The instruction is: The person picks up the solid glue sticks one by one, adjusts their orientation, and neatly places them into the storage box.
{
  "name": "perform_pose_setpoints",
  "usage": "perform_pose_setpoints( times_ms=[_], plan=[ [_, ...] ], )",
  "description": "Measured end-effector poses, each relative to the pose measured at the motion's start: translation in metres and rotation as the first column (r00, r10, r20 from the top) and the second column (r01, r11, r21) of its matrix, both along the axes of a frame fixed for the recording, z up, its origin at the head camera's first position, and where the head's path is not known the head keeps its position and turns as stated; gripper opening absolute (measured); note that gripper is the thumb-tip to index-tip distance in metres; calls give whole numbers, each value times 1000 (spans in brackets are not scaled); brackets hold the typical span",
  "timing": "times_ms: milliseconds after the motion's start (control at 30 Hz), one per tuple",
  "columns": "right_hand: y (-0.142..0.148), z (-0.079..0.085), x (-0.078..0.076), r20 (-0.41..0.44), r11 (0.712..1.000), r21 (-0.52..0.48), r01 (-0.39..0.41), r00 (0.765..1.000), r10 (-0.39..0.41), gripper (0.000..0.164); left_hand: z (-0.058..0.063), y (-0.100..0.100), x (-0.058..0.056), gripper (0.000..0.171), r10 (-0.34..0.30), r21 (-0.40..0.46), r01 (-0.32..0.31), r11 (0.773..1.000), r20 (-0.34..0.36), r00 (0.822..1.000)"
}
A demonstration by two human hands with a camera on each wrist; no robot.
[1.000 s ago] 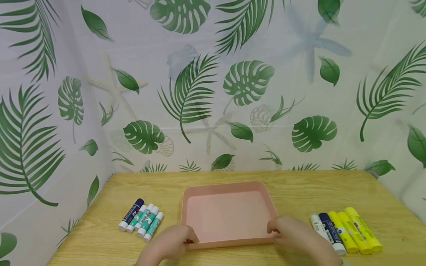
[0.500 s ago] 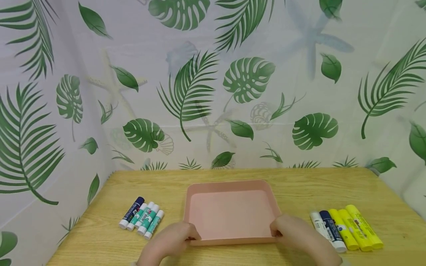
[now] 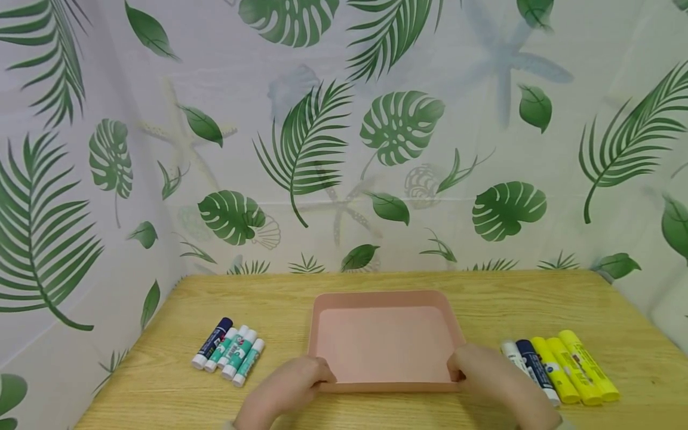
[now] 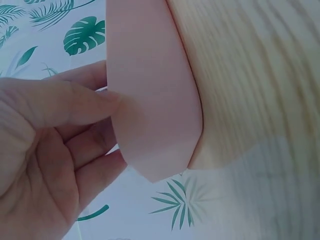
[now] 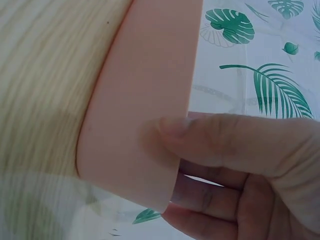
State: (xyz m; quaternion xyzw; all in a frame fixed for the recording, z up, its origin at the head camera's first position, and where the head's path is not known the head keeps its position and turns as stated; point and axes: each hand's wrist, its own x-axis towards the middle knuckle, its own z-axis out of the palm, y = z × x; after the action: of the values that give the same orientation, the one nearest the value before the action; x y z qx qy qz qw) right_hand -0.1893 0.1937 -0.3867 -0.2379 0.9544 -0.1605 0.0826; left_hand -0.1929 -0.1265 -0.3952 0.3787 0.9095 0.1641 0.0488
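A shallow pink rectangular tray point(image 3: 387, 387) lies on the wooden table, its inside bare. My left hand point(image 3: 292, 385) pinches its near left corner, with the thumb on the outer wall and the fingers over the rim. At the near right corner my right hand point(image 3: 486, 376) pinches the wall the same way. The left wrist view shows the left thumb point(image 4: 85, 102) pressed to the tray wall point(image 4: 155, 95). In the right wrist view, the right thumb point(image 5: 215, 140) lies flat on the outer wall point(image 5: 140, 90).
Left of the tray lie a dark blue glue stick point(image 3: 212, 343) and several smaller green-and-white glue sticks point(image 3: 239, 352). To the right, near my right forearm, are a white glue stick point(image 3: 515, 358), a dark blue one point(image 3: 537, 370) and yellow ones point(image 3: 583, 364). A leaf-print cloth point(image 3: 344, 149) stands behind the table point(image 3: 242, 292).
Both hands have shifted the tray to the right across the table and turned it slightly straighter. The grips stay at the same corners, and the glue sticks stay where they lie.
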Motion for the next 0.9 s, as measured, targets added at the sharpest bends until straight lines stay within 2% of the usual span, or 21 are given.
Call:
perform_pose_setpoints(
  times_ms=[133, 233, 367, 467, 533, 633, 767, 900],
  plan=[
    [0, 0, 1, 2, 1000, -7, -15, 1000, 15, 26, -4, 2, 1, 16, 0, 4, 0, 1000, -19, 1000],
    [-1, 1, 1, -11, 999, -9, -37, 999, 37, 26, -8, 5, 1, 14, 1, 13, 0, 1000, -62, 998],
    [-1, 1, 1, -24, 998, -7, -55, 998, 55, 26, -11, 8, 1, 27, 60, -3, -60, 998, -80, 995],
    [-2, 2, 1, -3, 999, -4, -38, 999, 38, 25, -14, 10, 1, 36, 104, -21, -105, 994, -57, 993],
    [-2, 2, 2, 6, 1000, -3, -24, 1000, 24, 25, -15, 9, 2, 39, 109, -20, -110, 994, -46, 993],
    [-4, 3, 2, 20, 1000, 14, 17, 1000, -17, 24, -15, 9, 2, 41, 88, -21, -88, 996, -20, 996],
    [-7, 4, 1, 40, 996, 49, 68, 997, -70, 23, -13, 8, 3, 46, 61, -64, -60, 996, 15, 998],
    [-6, 6, 0, 46, 996, 64, 61, 997, -64, 22, -14, 9, 3, 48, 53, -116, -50, 992, 25, 998]
  ],
)
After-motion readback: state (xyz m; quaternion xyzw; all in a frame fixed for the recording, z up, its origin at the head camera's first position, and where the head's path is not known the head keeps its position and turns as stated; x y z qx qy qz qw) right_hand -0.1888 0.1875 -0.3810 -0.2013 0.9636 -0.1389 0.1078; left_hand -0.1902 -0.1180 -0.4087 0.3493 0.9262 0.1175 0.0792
